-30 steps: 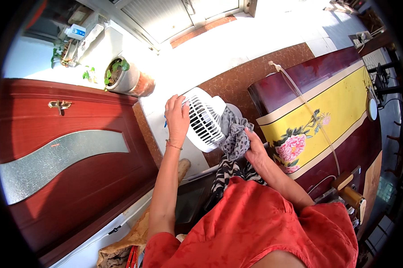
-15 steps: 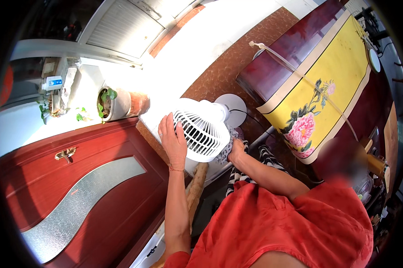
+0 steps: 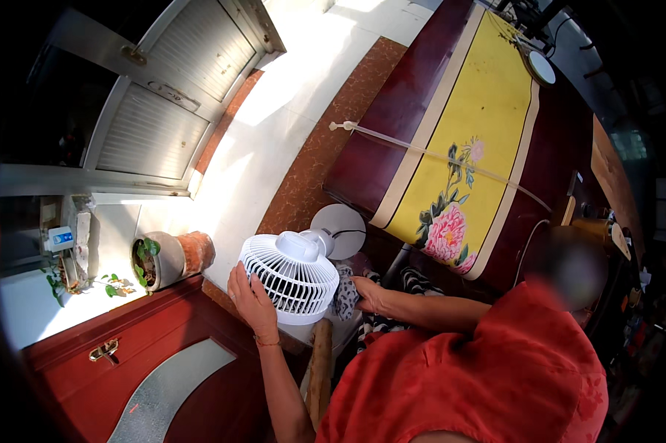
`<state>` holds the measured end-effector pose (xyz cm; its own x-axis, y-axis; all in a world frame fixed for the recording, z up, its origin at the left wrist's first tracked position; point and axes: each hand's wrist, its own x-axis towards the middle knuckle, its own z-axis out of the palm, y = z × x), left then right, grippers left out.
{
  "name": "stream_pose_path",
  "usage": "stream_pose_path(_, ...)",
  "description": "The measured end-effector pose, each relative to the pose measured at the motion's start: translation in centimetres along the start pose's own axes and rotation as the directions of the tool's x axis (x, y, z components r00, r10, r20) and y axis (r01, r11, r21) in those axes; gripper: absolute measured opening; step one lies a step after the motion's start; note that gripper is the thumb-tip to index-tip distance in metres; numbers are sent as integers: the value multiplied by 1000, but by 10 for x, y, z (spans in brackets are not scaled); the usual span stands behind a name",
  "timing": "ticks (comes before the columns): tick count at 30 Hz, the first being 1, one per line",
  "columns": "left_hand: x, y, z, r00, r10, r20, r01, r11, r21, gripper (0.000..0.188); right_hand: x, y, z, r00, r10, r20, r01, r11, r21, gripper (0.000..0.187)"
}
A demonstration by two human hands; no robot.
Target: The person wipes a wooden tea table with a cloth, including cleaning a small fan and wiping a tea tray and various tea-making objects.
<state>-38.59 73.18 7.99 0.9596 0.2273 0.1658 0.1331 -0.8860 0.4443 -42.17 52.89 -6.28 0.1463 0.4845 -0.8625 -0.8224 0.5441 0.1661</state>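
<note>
Ideally, the left hand (image 3: 255,304), its fingers slightly apart against the white fan (image 3: 294,277), should brace it while the right hand (image 3: 370,294), fingers clamped on the spotted cloth (image 3: 345,297), works lightly; the fan sits between both hands' fingers

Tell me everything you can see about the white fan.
The white fan looks plastic, with a slatted cage, rounded rear housing and round base. It is tilted, its back toward the camera, near the dark red table. The left hand touches the cage; the right hand holds a spotted gray cloth against or close to it. Blade motion cannot be made out.
</note>
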Motion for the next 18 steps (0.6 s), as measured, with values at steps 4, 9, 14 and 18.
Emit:
stream_pose_path(4, -3, 1, -2, 1000, 4, 12, -4, 1000, -4, 37, -106, -47, 18, 980, -60, 191, 95, 979, -182, 24)
stream_pose_path(9, -9, 7, 0, 1000, 13, -20, -13, 1000, -5, 36, -196, -139, 7, 800, -439, 408, 523, 845, -115, 24)
stream_pose_path(14, -6, -1, 0, 999, 23, -31, -23, 1000, 6, 35, -208, -201, -87, -274, -904, 327, 132, -372, -919, 33)
stream_pose_path(18, -5, 7, -3, 999, 35, -13, -35, 999, 3, 35, -214, -184, -61, -345, -870, 351, 154, -421, -894, 33)
